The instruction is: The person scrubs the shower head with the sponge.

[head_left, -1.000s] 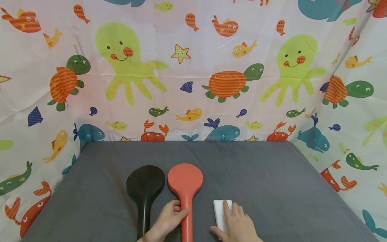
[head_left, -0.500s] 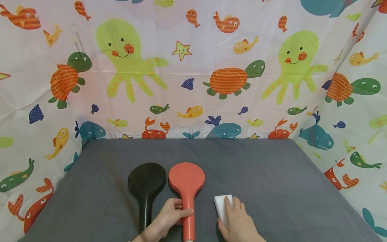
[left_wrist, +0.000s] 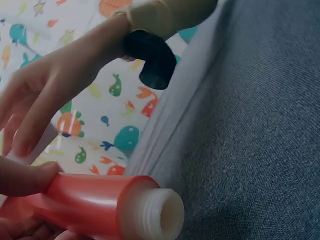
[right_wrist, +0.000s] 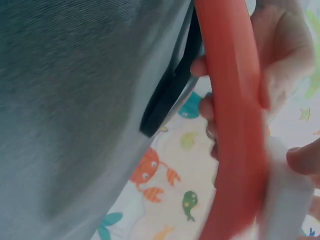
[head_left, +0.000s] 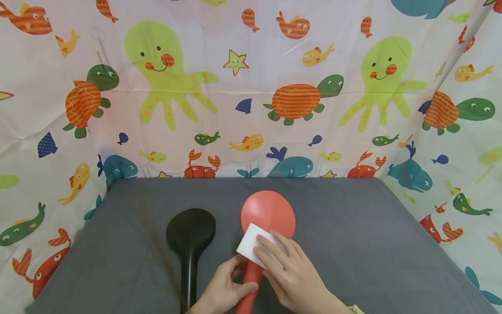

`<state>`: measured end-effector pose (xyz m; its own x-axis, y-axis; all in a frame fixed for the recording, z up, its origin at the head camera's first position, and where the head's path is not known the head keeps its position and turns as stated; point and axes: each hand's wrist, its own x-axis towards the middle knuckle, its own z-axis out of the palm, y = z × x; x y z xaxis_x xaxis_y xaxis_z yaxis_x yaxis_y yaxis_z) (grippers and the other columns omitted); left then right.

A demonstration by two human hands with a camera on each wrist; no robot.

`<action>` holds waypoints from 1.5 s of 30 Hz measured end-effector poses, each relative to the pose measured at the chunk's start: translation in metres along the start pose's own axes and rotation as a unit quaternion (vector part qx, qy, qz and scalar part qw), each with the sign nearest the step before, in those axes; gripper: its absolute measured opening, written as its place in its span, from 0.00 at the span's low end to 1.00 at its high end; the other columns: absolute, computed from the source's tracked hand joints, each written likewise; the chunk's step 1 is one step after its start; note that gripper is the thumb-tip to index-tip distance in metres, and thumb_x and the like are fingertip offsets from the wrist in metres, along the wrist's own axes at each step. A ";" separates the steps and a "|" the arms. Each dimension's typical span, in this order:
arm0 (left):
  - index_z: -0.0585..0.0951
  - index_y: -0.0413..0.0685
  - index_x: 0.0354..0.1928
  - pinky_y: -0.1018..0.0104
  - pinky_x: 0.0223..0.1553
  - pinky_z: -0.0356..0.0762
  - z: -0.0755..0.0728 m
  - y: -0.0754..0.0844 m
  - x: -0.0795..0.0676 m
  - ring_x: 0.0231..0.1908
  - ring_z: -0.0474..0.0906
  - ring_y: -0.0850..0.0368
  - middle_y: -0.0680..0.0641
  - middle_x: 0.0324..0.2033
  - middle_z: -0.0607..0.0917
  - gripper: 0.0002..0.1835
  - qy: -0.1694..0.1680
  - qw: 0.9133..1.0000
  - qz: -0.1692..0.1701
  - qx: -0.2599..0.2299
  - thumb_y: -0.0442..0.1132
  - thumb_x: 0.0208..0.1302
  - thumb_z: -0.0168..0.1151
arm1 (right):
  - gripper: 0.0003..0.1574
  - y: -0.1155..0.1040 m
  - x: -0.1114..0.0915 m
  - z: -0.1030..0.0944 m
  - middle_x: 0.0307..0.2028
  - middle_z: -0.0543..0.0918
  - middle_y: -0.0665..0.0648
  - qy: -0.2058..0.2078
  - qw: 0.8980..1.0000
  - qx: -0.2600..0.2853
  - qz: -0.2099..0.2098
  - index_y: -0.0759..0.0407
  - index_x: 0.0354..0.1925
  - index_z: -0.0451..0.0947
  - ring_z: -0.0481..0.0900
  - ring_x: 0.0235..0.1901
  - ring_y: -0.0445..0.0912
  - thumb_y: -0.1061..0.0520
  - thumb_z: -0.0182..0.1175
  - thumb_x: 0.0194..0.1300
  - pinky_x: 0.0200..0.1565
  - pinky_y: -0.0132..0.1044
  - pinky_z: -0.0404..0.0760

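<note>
In the head view a coral-red shower head point(head_left: 270, 207) is tilted, its round end away from me. My left hand point(head_left: 223, 285) grips its handle, thumb across the top. My right hand point(head_left: 298, 277) holds a white sponge point(head_left: 249, 244) against the neck and lower face of the shower head. The left wrist view shows the pale threaded end point(left_wrist: 165, 215) of the handle, held above the grey cloth. From the right wrist, the sponge point(right_wrist: 287, 195) shows alongside the red handle point(right_wrist: 232, 90). A black shower head point(head_left: 191, 229) lies to the left, untouched.
Grey cloth point(head_left: 345, 218) covers the table. Behind it and along both sides hangs a white curtain point(head_left: 259, 144) printed with sea animals. A black curved piece point(left_wrist: 155, 60) sits at the right wrist, below a pale sleeve point(left_wrist: 155, 17).
My left hand has raised and tilted the red shower head, its round end going right. My right hand has brought the sponge from the table up and left onto it. The black one stayed put.
</note>
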<state>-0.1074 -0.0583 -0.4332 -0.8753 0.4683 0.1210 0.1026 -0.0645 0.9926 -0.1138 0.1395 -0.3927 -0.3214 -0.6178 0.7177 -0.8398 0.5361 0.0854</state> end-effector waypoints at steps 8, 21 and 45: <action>0.70 0.32 0.54 0.68 0.34 0.81 0.005 0.007 -0.003 0.42 0.78 0.58 0.35 0.46 0.77 0.23 -0.007 0.996 0.074 0.041 0.33 0.59 0.63 | 0.24 0.016 0.028 -0.009 0.61 0.69 0.60 0.002 1.000 -0.005 -0.003 0.59 0.60 0.71 0.66 0.59 0.60 0.51 0.45 0.71 0.51 0.54 0.71; 0.73 0.41 0.53 0.69 0.35 0.80 0.008 0.012 -0.004 0.41 0.77 0.60 0.42 0.45 0.78 0.20 0.016 0.996 0.056 0.067 0.37 0.59 0.64 | 0.28 0.054 0.042 -0.025 0.62 0.68 0.63 0.064 0.991 -0.001 0.115 0.63 0.60 0.70 0.61 0.62 0.61 0.47 0.46 0.70 0.54 0.61 0.67; 0.74 0.43 0.52 0.70 0.31 0.80 0.009 0.015 0.000 0.39 0.77 0.60 0.44 0.43 0.78 0.19 0.042 0.990 0.074 0.109 0.37 0.58 0.65 | 0.27 0.063 0.049 -0.023 0.60 0.70 0.62 0.086 0.988 -0.014 0.129 0.62 0.58 0.71 0.66 0.59 0.60 0.52 0.52 0.64 0.50 0.57 0.73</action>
<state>-0.1011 -0.0513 -0.4181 -0.8778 0.3928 0.2740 0.3248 0.0679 0.9433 -0.1720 0.1560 -0.3358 -0.4423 -0.3520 0.8249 -0.7259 0.6806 -0.0988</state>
